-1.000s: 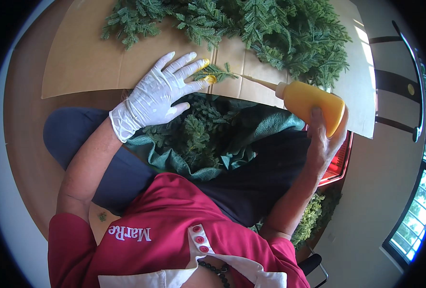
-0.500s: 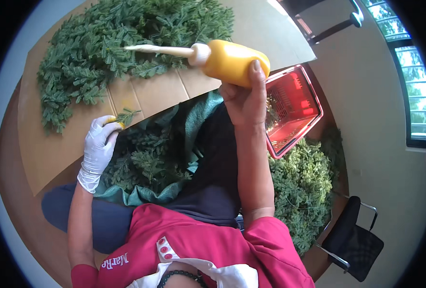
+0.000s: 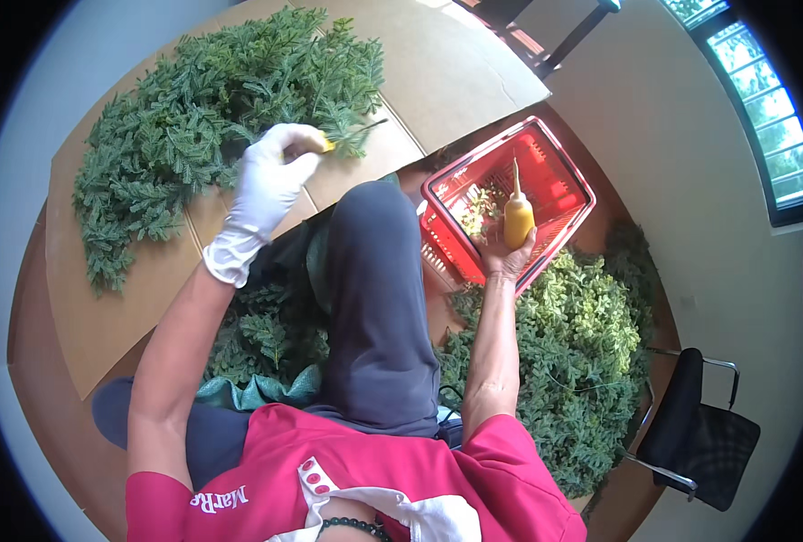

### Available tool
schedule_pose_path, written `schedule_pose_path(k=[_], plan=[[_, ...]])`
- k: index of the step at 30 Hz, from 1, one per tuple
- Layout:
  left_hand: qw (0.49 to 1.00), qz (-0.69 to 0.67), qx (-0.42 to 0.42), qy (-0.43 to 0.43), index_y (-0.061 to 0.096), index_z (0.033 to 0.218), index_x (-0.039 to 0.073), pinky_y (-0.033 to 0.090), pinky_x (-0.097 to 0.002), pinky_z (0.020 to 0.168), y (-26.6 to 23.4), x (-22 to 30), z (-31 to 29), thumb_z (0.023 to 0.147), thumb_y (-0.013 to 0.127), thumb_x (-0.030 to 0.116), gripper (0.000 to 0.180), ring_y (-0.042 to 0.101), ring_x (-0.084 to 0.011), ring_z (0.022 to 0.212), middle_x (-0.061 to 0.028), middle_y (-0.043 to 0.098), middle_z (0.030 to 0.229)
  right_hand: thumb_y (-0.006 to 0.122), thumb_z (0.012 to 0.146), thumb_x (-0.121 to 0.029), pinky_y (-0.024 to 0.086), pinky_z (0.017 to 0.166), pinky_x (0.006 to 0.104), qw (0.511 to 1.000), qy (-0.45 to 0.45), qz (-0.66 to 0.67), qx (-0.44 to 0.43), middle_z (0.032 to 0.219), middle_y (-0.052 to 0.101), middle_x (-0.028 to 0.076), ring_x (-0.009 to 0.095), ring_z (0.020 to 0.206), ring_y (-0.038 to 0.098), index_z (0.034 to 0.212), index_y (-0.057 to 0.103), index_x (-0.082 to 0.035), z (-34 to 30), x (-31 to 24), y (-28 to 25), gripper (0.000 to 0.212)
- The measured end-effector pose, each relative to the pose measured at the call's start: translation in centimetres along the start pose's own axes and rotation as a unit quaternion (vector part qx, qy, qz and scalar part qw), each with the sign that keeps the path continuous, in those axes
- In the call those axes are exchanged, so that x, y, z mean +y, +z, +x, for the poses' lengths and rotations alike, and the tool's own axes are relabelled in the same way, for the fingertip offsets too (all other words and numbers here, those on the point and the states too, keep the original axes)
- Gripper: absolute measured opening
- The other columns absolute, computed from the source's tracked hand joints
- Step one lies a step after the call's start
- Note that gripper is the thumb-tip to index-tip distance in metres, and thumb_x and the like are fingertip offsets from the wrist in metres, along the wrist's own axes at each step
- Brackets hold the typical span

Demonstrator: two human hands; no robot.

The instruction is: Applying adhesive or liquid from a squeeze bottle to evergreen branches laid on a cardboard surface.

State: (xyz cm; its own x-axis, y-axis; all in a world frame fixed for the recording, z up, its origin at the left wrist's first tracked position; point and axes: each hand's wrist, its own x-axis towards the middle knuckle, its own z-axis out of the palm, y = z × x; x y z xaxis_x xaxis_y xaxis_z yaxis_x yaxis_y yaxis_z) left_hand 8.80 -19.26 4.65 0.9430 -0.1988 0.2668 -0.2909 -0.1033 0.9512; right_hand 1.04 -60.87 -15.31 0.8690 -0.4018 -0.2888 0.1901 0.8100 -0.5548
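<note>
My white-gloved left hand [image 3: 270, 181] is raised over the cardboard, its yellow-stained fingertips pinched on a small green sprig [image 3: 354, 142] with a dark stem end. Behind that sprig lies a broad heap of similar green sprigs [image 3: 230, 99] on the cardboard sheet [image 3: 446, 68]. With my bare right hand [image 3: 506, 261] I grip a yellow squeeze bottle [image 3: 518, 222], nozzle pointing away from me, at the near side of a red plastic basket [image 3: 553, 167]. Pale yellowish bits [image 3: 481, 206] show inside the basket.
Another green heap [image 3: 555, 370], paler at its top, lies to the right below the basket. Beside my bent knee [image 3: 374, 244] more sprigs [image 3: 266, 334] rest on green sacking [image 3: 270, 388]. A black chair [image 3: 690, 434] stands at the right, near the wall.
My right hand has lowered the bottle to the right, down to the basket, turning its nozzle from left to away. My left hand has moved right and farther out with the sprig.
</note>
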Motion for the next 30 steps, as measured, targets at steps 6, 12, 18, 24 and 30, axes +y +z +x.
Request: schedule_pose_path(k=[6,12,18,24,30], plan=[[0.977,0.036,-0.197,0.074,0.072,0.109,0.008,0.053,-0.0301,0.082,12.0,-3.4,6.7,0.077,0.06,0.005,0.035,0.065,-0.0225,0.092,-0.0112,0.069,0.103,0.065,0.077,-0.064,0.027,0.097,0.0741,0.995,0.011,0.084,0.049,0.093,0.07,0.004,0.028,0.088,0.067,0.111,0.066,-0.016,-1.5,1.3,0.3,0.058],[0.979,-0.024,-0.193,0.055,0.07,0.111,0.004,0.051,-0.0274,0.087,12.0,-2.7,5.4,0.082,0.055,0.001,0.032,0.065,-0.0198,0.094,-0.01,0.069,0.109,0.065,0.077,-0.063,0.018,0.101,0.0799,0.989,0.041,0.128,0.066,0.092,0.07,0.005,0.033,0.097,0.065,0.11,0.066,-0.016,-4.1,2.9,0.8,0.057],[0.998,-0.012,-0.044,0.053,0.067,0.112,0.002,0.048,-0.0256,0.09,4.8,-0.1,1.2,0.089,0.052,-0.003,0.028,0.062,-0.0138,0.101,-0.0057,0.068,0.114,0.065,0.08,-0.06,0.02,0.103,0.0773,0.983,0.103,0.144,0.049,0.093,0.07,0.007,0.034,0.101,0.064,0.111,0.066,-0.015,-8.1,8.4,2.0,0.055],[0.948,0.273,0.091,0.135,0.069,0.101,0.004,0.051,-0.0304,0.086,-6.4,-1.4,-7.7,0.082,0.058,-0.005,0.024,0.065,-0.0227,0.093,-0.0067,0.069,0.108,0.068,0.081,-0.055,0.035,0.102,0.0701,0.978,0.141,0.154,-0.011,0.096,0.069,0.009,0.031,0.099,0.064,0.116,0.063,-0.01,-10.7,11.0,2.1,0.056],[0.908,0.369,0.18,0.086,0.069,0.101,0.006,0.052,-0.0301,0.082,-15.4,-1.1,-13.4,0.081,0.058,-0.006,0.026,0.065,-0.0218,0.09,-0.0049,0.067,0.108,0.076,0.082,-0.036,0.055,0.067,0.0252,0.973,0.108,0.184,-0.094,0.109,0.063,0.019,0.018,0.083,0.062,0.132,0.05,-0.001,-10.0,6.1,7.4,0.066]])
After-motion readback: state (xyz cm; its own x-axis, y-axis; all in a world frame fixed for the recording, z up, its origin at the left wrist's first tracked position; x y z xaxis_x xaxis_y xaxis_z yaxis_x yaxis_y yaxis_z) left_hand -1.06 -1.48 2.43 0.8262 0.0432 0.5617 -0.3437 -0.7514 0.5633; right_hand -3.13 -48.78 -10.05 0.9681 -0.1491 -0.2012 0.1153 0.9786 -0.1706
